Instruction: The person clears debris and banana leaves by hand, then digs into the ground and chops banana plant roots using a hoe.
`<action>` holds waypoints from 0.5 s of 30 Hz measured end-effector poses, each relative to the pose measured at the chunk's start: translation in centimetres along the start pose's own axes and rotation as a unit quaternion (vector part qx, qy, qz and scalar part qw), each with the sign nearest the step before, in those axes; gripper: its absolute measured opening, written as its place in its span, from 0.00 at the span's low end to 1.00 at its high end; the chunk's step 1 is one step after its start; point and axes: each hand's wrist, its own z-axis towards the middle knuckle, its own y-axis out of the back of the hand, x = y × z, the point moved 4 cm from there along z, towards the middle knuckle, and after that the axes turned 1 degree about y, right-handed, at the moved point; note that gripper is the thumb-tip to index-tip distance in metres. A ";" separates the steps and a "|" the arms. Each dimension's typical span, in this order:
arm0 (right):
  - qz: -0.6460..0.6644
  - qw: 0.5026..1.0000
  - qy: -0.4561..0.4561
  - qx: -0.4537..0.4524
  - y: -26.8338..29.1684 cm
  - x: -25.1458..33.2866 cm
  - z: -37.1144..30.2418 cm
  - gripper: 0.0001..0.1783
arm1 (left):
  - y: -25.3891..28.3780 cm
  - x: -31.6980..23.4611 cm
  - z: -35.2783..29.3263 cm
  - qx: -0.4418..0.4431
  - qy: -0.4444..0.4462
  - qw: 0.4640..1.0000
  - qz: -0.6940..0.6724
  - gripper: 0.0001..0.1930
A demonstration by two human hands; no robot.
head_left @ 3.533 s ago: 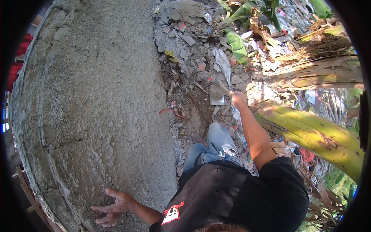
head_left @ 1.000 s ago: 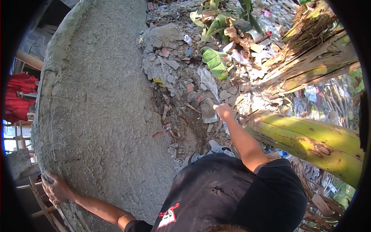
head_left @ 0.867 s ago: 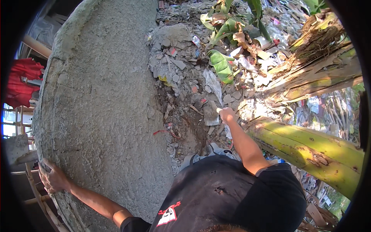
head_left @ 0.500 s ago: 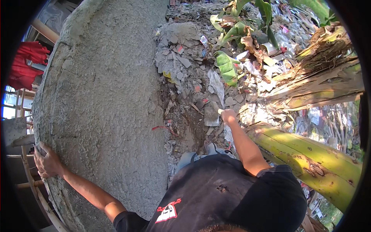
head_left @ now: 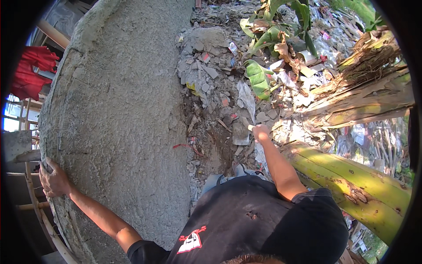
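Observation:
A rough grey cement-plastered wall [head_left: 118, 114] fills the left half of the head view. My left hand [head_left: 55, 179] holds its outer edge, the fingers curled over the rim and the thumb pointing up along it. My right hand [head_left: 262, 133] is closed in a fist round a pale handle [head_left: 251, 127], whose short end sticks out to the left. The rest of what it belongs to is hidden by the fist. A flat grey piece [head_left: 241, 133] lies just left of that handle; I cannot tell if the two are joined.
Rubble and litter [head_left: 211, 88] cover the ground beside the wall. A green banana trunk [head_left: 351, 185] slants close by my right arm, with a dry, peeling trunk [head_left: 360, 99] beyond it. Banana leaves [head_left: 259, 79] hang ahead. Red cloth [head_left: 33, 72] and poles [head_left: 33, 206] stand past the wall.
The view has shifted very slightly. Both hands keep their places and grips.

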 end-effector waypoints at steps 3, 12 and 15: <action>-0.016 0.999 -0.011 0.027 -0.2 -0.1 0.1 0.16 | 0.2 0.0 -0.1 0.002 0.005 1.000 -0.001 0.27; -0.020 0.999 0.020 0.034 0.0 -0.7 1.6 0.22 | -0.2 -0.9 0.1 0.017 0.009 1.000 -0.020 0.26; -0.034 0.999 0.008 0.039 -0.3 0.0 1.7 0.20 | 0.5 0.0 0.2 0.018 0.017 1.000 -0.001 0.26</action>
